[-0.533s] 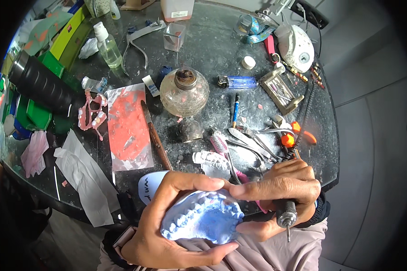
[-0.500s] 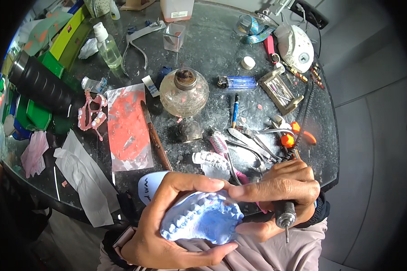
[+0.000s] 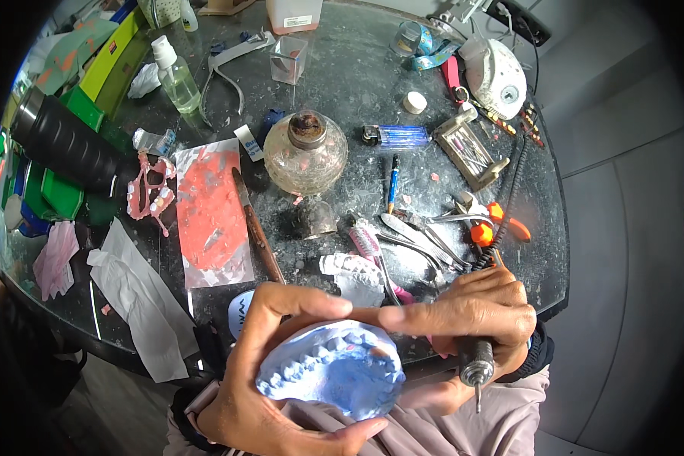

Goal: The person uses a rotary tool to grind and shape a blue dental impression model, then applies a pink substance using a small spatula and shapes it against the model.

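We count two hands (image 3: 239, 403) in play, one blue dental cast (image 3: 311, 372), one handpiece (image 3: 475, 359); and look, we spot one round glass burner (image 3: 308, 163), one spray bottle (image 3: 179, 85), one black flask (image 3: 72, 148), one wooden-handled knife (image 3: 258, 228)!

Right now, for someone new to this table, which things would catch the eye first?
Probably the pale blue dental cast with moulded teeth, held in the left hand low in the picture, and the dark metal handpiece in the right hand beside it. After that, perhaps the flat coral-red sheet left of centre on the black table, and the round clear-glass jar to its right.
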`<state>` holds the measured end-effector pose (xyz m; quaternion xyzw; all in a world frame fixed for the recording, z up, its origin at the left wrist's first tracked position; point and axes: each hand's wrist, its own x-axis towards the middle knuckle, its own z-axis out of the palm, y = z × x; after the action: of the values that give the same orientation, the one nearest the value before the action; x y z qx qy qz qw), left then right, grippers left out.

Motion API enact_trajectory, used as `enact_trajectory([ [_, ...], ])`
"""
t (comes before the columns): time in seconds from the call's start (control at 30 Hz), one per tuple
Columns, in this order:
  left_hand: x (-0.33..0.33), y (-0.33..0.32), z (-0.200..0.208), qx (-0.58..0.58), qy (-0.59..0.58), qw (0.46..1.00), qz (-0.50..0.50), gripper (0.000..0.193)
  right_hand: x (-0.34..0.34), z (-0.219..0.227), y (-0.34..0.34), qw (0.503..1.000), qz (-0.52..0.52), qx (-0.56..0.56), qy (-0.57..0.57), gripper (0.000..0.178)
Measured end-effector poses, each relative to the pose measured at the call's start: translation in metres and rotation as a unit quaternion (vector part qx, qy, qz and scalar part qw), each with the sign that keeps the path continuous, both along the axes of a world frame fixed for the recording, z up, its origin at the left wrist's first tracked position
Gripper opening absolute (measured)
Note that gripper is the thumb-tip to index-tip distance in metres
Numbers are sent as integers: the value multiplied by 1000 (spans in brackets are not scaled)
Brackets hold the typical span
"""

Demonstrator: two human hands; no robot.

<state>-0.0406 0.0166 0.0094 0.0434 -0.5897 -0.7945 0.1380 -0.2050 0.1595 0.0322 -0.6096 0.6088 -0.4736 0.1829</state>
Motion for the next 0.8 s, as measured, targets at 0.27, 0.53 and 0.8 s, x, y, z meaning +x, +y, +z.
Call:
enact_trajectory([
  [0.27, 0, -2, -5, 107, -4, 993, -51, 81, -3, -5, -2, 990, -61, -8, 130, 47],
  [0.53, 6, 6, -12, 206, -1, 976, -74, 64, 6, -9, -3, 980, -46, 3, 193, 55],
  [0.8, -2, 11, -20, 179, 70, 981, -20, 43, 9, -15, -3, 971, -59, -6, 233, 58],
])
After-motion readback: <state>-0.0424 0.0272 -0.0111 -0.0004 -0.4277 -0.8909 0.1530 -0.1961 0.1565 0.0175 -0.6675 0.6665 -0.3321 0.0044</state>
